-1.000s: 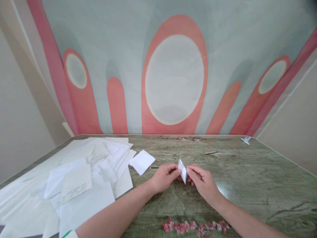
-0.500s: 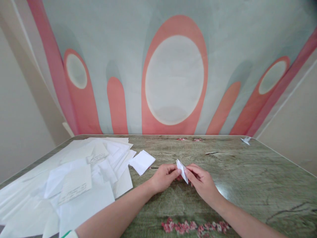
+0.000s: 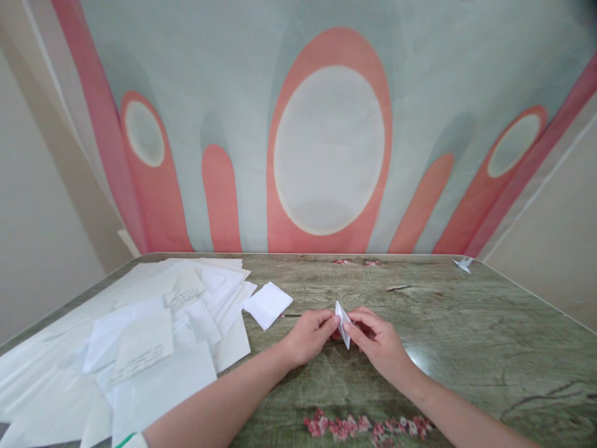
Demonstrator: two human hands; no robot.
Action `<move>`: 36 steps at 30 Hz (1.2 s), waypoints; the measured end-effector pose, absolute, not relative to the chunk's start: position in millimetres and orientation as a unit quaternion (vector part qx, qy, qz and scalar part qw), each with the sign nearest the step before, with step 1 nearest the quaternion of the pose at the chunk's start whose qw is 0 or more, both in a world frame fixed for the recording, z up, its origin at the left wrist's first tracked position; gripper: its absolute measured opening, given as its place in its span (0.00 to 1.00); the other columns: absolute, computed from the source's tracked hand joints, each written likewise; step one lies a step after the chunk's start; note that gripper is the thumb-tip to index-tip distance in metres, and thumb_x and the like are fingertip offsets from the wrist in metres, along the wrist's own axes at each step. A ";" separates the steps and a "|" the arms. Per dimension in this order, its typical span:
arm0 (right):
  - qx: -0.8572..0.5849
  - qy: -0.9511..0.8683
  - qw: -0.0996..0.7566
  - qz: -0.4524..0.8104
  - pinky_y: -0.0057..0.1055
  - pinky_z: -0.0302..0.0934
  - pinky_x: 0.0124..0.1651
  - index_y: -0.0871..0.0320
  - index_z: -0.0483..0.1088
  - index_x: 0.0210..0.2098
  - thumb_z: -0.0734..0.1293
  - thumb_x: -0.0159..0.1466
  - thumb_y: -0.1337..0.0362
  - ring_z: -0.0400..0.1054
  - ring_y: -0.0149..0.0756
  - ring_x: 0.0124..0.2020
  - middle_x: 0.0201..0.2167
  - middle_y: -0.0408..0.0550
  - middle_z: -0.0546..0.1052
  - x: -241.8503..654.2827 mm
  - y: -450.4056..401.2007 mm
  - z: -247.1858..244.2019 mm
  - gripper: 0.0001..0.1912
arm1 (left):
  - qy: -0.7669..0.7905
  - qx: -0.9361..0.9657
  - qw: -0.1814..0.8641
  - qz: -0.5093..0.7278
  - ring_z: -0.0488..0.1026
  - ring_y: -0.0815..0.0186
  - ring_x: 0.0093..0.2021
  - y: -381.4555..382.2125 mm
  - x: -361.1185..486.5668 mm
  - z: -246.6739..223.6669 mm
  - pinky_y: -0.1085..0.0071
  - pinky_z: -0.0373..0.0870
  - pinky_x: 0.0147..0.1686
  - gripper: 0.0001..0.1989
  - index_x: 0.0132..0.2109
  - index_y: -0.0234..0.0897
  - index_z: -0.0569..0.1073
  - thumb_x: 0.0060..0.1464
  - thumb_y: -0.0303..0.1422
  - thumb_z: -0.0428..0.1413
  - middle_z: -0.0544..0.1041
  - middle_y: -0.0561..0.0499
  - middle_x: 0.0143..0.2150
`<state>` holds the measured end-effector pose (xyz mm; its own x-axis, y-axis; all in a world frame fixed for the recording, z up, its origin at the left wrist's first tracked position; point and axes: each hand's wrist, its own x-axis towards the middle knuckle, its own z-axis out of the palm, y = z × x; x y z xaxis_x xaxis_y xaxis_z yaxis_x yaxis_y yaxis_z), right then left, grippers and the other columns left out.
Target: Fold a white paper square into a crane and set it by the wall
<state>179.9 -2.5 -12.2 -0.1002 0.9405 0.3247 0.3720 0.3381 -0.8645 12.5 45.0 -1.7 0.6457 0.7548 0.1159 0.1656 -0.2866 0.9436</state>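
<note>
While it leans slightly in the lower middle of the frame, a small folded paper [image 3: 342, 313] is pinched from 2 sides: the left hand [image 3: 308, 336] grips its left edge, the right hand [image 3: 380, 342] its right, thumbs nearest the camera. Left of them, a white square [image 3: 268, 305] lies on the surface [image 3: 466, 323] beside a paper pile [image 3: 161, 373] at lower left; a bird-like folded piece [image 3: 462, 266] sits at right.
</note>
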 end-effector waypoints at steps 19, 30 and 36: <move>-0.490 -0.676 0.476 0.276 0.26 0.55 0.28 0.58 0.71 0.34 0.64 0.60 0.62 0.60 0.30 0.26 0.29 0.43 0.66 176.5 -1.1 -10.9 0.07 | 0.312 0.766 0.499 0.259 0.66 0.68 0.31 42.1 10.3 1.9 0.76 0.63 0.32 0.18 0.34 0.31 0.73 0.56 0.43 0.48 0.71 0.51 0.29; -0.495 -0.647 0.471 0.337 0.25 0.56 0.25 0.58 0.72 0.36 0.63 0.61 0.56 0.61 0.30 0.25 0.27 0.44 0.68 178.4 -0.6 -12.0 0.13 | 0.304 0.747 0.519 0.282 0.64 0.70 0.28 46.6 10.4 -1.8 0.77 0.61 0.30 0.19 0.29 0.32 0.70 0.56 0.44 0.48 0.68 0.54 0.25; -0.491 -0.644 0.475 0.344 0.25 0.55 0.23 0.58 0.72 0.36 0.63 0.60 0.55 0.61 0.29 0.24 0.28 0.45 0.69 178.6 -0.9 -9.8 0.13 | 0.326 0.742 0.510 0.289 0.64 0.70 0.27 43.4 13.2 0.6 0.76 0.61 0.29 0.18 0.29 0.31 0.70 0.56 0.43 0.48 0.68 0.53 0.25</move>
